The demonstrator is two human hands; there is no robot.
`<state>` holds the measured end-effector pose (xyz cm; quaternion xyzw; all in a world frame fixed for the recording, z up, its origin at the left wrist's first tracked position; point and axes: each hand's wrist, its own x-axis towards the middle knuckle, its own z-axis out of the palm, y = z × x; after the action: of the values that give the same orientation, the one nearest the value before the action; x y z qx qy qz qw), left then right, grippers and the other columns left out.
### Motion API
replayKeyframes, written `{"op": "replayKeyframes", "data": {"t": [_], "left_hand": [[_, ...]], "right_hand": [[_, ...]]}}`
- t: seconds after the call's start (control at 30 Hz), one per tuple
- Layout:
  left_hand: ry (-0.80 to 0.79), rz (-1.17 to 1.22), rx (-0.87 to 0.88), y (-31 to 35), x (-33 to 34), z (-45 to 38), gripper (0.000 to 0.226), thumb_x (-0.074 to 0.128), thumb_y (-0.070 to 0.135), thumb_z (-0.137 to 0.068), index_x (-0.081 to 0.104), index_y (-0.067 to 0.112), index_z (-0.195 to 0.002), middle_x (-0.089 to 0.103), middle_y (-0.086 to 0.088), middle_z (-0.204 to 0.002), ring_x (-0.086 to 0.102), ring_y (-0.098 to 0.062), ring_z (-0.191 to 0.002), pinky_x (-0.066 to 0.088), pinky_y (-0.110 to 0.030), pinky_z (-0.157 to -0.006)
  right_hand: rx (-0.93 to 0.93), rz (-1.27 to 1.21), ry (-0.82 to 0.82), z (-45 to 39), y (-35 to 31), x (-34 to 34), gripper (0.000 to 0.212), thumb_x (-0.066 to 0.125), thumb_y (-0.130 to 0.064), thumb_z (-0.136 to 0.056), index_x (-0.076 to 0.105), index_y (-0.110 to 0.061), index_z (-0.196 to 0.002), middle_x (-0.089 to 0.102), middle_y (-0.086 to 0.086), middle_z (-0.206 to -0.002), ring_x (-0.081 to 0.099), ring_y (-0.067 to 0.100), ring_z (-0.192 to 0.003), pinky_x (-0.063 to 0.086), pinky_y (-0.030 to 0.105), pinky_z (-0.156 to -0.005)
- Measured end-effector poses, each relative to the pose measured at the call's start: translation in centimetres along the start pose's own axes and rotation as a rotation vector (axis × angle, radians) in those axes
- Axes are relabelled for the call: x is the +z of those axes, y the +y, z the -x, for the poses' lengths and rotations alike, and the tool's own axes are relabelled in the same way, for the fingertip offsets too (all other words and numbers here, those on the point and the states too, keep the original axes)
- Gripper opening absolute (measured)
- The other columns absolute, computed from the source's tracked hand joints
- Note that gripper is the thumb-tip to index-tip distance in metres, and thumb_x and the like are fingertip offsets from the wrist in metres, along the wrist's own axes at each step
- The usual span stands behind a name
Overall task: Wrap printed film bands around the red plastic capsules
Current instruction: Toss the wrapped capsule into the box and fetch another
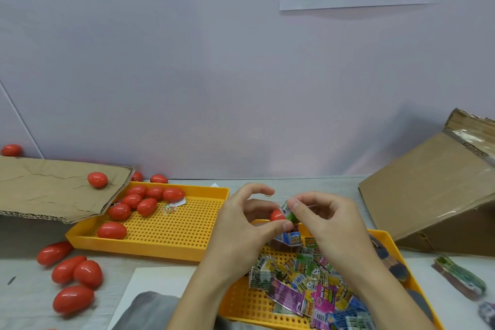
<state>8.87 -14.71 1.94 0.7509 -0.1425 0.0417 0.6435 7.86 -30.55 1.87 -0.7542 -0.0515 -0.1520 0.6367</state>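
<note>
My left hand (241,225) pinches a red capsule (276,215) between thumb and fingers, above the near yellow tray (242,305). My right hand (325,222) pinches a printed film band (288,210), green and white, which sits partly over the capsule's right end. Loose printed bands (308,284) lie heaped in the near tray. Several bare red capsules (146,199) rest in the far yellow tray (174,241), and more capsules (76,273) lie on the table at the left.
A flattened cardboard sheet (53,190) overhangs the far tray at left, with one capsule (97,179) on it. A cardboard box (439,195) leans at the right. A bundle of bands (460,278) lies at the right table edge. A wall stands close behind.
</note>
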Motion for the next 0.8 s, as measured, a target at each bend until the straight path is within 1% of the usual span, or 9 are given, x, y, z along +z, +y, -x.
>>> {"op": "replayKeyframes", "data": {"t": [0.07,0.27,0.33,0.4,0.43,0.5,0.57,0.67,0.8], "left_hand": [[0.005,-0.016,0.004,-0.1,0.0,0.0,0.044,0.086,0.01,-0.071,0.064,0.024,-0.107,0.076,0.002,-0.088,0.073,-0.009,-0.083,0.057,-0.019,-0.066],[-0.011,-0.053,0.016,-0.4,-0.1,-0.1,0.039,0.086,0.014,-0.073,0.07,0.026,-0.107,0.076,0.002,-0.093,0.072,-0.01,-0.09,0.059,-0.024,-0.077],[-0.034,-0.081,0.046,-0.3,0.0,0.0,0.026,0.082,0.019,-0.078,0.074,0.029,-0.101,0.076,0.008,-0.093,0.071,-0.006,-0.091,0.057,-0.02,-0.076],[-0.001,-0.074,0.059,-0.3,0.0,0.0,0.017,0.08,0.02,-0.08,0.074,0.03,-0.093,0.075,0.012,-0.089,0.071,-0.003,-0.088,0.056,-0.018,-0.073],[0.031,-0.056,0.054,-0.3,0.0,-0.1,0.017,0.08,0.019,-0.08,0.073,0.031,-0.089,0.075,0.012,-0.087,0.07,-0.003,-0.085,0.055,-0.017,-0.071],[0.085,-0.021,0.042,-0.4,-0.1,-0.2,0.018,0.081,0.015,-0.08,0.073,0.03,-0.086,0.074,0.009,-0.084,0.07,-0.005,-0.081,0.054,-0.016,-0.068],[0.114,0.018,0.014,-0.5,-0.1,-0.4,0.017,0.081,0.012,-0.079,0.074,0.025,-0.089,0.075,0.002,-0.085,0.071,-0.01,-0.081,0.056,-0.018,-0.069],[0.137,0.088,-0.031,-0.7,0.0,-0.4,0.017,0.082,0.014,-0.078,0.074,0.02,-0.092,0.075,-0.001,-0.086,0.072,-0.013,-0.083,0.057,-0.019,-0.069],[0.082,0.159,-0.126,-0.7,0.2,-0.3,0.027,0.081,0.033,-0.074,0.072,0.017,-0.095,0.076,-0.002,-0.089,0.074,-0.016,-0.086,0.061,-0.032,-0.077]], "right_hand": [[-0.007,-0.001,-0.002,0.0,0.0,0.0,0.013,0.071,-0.027,-0.087,0.076,-0.028,-0.075,0.073,-0.008,-0.076,0.067,0.003,-0.074,0.049,0.011,-0.063],[-0.052,0.043,-0.028,-0.1,0.2,0.0,0.013,0.073,-0.024,-0.085,0.076,-0.032,-0.076,0.073,-0.009,-0.077,0.065,0.006,-0.078,0.05,0.016,-0.068],[-0.076,0.096,-0.035,0.0,0.3,0.1,0.013,0.074,-0.023,-0.085,0.076,-0.032,-0.075,0.072,-0.011,-0.078,0.064,0.007,-0.081,0.05,0.016,-0.069],[-0.101,0.158,-0.018,0.0,0.5,0.2,0.014,0.075,-0.02,-0.084,0.074,-0.034,-0.081,0.068,-0.015,-0.084,0.062,0.008,-0.087,0.052,0.023,-0.069],[-0.125,0.192,-0.009,0.0,0.6,0.2,0.018,0.074,-0.018,-0.084,0.072,-0.036,-0.086,0.066,-0.016,-0.089,0.06,0.008,-0.091,0.052,0.025,-0.068],[-0.186,0.276,-0.01,0.2,0.7,0.5,0.026,0.072,-0.017,-0.083,0.067,-0.039,-0.095,0.06,-0.02,-0.098,0.056,0.004,-0.098,0.049,0.02,-0.067],[-0.243,0.408,-0.018,0.3,0.8,0.9,0.029,0.072,-0.026,-0.081,0.06,-0.044,-0.1,0.054,-0.025,-0.104,0.051,-0.001,-0.103,0.043,0.013,-0.071],[-0.281,0.557,-0.001,0.3,1.0,1.5,0.034,0.072,-0.039,-0.076,0.05,-0.049,-0.101,0.048,-0.028,-0.104,0.046,-0.007,-0.105,0.039,0.013,-0.07],[-0.314,0.573,0.015,0.3,1.1,1.8,0.032,0.072,-0.044,-0.078,0.056,-0.043,-0.105,0.048,-0.028,-0.1,0.046,-0.008,-0.101,0.04,0.013,-0.07]]}}
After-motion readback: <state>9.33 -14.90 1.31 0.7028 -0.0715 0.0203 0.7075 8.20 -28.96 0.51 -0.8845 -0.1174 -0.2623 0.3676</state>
